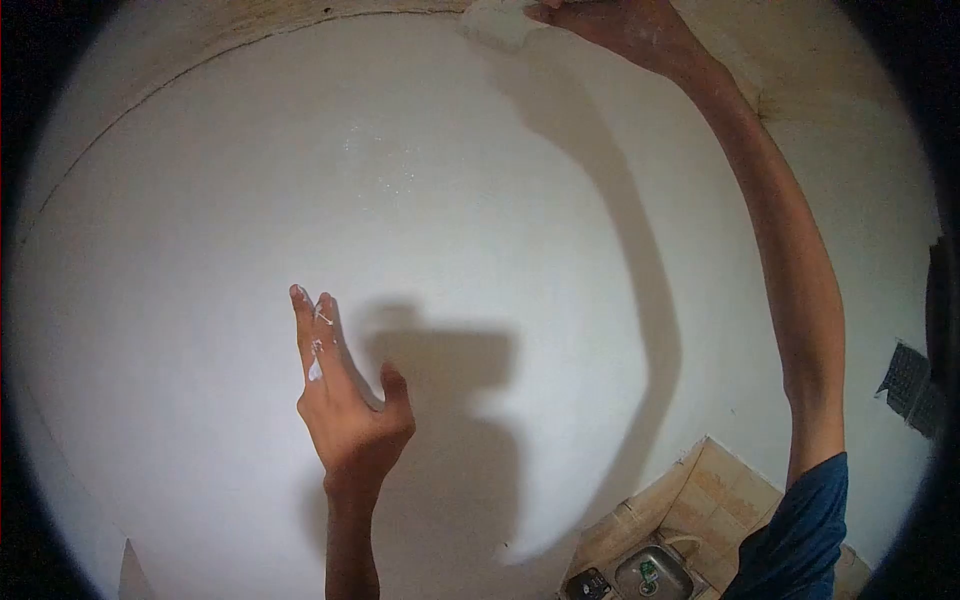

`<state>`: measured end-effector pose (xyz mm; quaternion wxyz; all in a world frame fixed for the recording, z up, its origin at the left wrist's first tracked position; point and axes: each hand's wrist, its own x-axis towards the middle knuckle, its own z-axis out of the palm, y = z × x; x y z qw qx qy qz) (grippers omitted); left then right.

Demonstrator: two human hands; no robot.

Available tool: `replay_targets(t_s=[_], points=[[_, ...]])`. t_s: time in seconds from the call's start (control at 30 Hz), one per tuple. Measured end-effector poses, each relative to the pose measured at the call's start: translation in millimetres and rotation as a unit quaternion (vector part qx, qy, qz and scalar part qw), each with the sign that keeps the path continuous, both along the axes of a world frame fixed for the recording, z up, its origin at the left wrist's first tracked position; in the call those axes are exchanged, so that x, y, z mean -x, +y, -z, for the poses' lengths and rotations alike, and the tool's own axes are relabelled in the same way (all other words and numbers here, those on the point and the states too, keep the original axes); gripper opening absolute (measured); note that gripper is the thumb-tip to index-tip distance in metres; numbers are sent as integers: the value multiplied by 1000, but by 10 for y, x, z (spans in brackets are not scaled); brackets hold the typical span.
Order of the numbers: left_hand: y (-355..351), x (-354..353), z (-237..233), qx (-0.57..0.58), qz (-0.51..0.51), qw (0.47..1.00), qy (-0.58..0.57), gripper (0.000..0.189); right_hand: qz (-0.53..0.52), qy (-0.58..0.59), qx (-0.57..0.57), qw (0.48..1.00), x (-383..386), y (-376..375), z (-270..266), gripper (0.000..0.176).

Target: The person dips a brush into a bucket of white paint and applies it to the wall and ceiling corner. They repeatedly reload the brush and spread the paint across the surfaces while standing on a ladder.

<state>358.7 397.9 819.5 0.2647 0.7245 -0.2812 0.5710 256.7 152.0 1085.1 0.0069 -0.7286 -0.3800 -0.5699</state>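
Note:
My left hand is open in front of the white wall, fingers pointing up and thumb held apart. White smears that look like wet paint mark its fingers. High up, my right hand reaches to where the wall meets the ceiling. Its fingers are closed on a pale, whitish flat piece, pressed close to the top edge of the wall. The kind of this piece I cannot tell. Part of the right hand is cut off by the top of the view.
Low on the right, a metal sink is set in a tan tiled counter, with something green in it. A dark object sits beside the sink. At the far right hangs a dark grey textured item. Shadows of both arms fall across the wall.

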Motion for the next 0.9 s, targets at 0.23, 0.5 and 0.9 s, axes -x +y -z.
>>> replay_targets(t_s=[0.23,0.5,0.9], points=[[-35,-60,30,21,27,999,-1,60,143,36,104,984,-177,-146,1166,20],[-97,8,13,37,-8,998,50,70,2,306,-39,951,240,-689,1998,18],[-182,-76,95,33,-101,994,33,71,168,-62,-72,981,211,-1581,597,27]])
